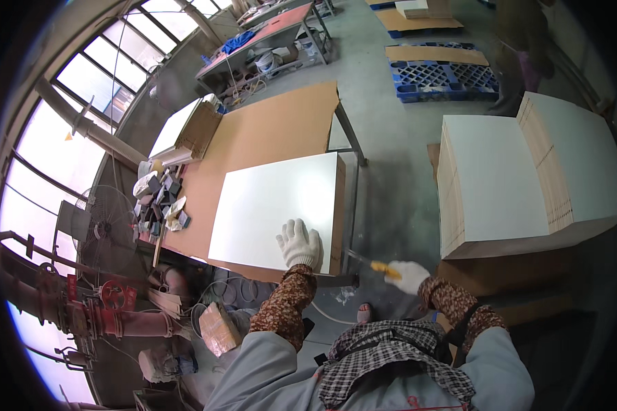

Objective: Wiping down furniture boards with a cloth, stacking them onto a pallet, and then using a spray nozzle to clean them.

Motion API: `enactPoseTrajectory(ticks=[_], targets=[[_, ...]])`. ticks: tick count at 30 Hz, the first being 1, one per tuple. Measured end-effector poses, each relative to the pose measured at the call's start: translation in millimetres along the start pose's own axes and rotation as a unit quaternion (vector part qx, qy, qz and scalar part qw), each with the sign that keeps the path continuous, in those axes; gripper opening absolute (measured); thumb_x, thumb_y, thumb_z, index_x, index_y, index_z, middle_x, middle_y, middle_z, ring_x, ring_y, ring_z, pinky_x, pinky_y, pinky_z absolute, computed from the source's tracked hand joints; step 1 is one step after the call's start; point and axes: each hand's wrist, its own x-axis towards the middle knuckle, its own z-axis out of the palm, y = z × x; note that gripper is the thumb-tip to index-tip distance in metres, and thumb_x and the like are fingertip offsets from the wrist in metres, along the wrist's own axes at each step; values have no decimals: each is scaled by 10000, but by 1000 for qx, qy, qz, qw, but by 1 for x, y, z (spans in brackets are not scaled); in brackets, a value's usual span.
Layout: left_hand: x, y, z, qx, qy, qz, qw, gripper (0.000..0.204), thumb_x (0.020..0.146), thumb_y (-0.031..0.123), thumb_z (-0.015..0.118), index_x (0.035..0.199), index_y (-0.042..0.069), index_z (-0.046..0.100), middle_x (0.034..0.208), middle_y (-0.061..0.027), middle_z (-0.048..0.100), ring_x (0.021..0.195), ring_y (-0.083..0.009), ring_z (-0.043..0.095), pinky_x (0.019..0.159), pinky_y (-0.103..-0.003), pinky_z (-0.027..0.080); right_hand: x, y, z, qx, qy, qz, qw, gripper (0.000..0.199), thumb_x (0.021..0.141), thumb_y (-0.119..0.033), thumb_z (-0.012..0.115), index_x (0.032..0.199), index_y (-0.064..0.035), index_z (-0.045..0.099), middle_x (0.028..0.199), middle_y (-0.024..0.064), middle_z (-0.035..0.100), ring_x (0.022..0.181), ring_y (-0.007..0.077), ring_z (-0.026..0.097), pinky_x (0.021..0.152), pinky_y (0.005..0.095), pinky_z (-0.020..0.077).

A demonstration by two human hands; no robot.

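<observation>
A stack of white-faced panels with brown edges lies at the near right side of a table. My left hand, in a white knitted glove, rests flat on the top panel with its fingers spread. Off the table's right edge, my right hand, also gloved, is closed around a tool with a yellow handle. A thin blade or shaft extends from the handle toward the stack's near right corner; motion blur hides its exact kind, and I cannot tell whether it touches the panels.
Brown board covers the table. At its left edge lie small dark blocks and another panel stack. Tall white panel stacks stand to the right, beyond them a blue pallet and a person. A fan stands left.
</observation>
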Motion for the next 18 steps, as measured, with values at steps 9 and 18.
enactPoseTrajectory(ticks=[9, 18], targets=[[3, 1, -5, -4, -50, -28, 998, 609, 976, 407, 501, 1466, 47, 465, 1583, -170, 396, 1520, -333, 297, 1273, -534, 143, 39, 25, -57, 31, 113, 124, 985, 404, 966, -431, 639, 1153, -75, 677, 1047, 235, 723, 1020, 444, 677, 898, 494, 536], [1, 0, -7, -8, -32, -28, 999, 592, 969, 398, 524, 1442, 44, 489, 1555, -158, 422, 1499, -326, 320, 1257, -560, 175, -27, 31, 4, -121, -152, 79, 978, 409, 973, -450, 613, 1168, -91, 623, 1061, 206, 723, 1055, 403, 687, 932, 508, 523]])
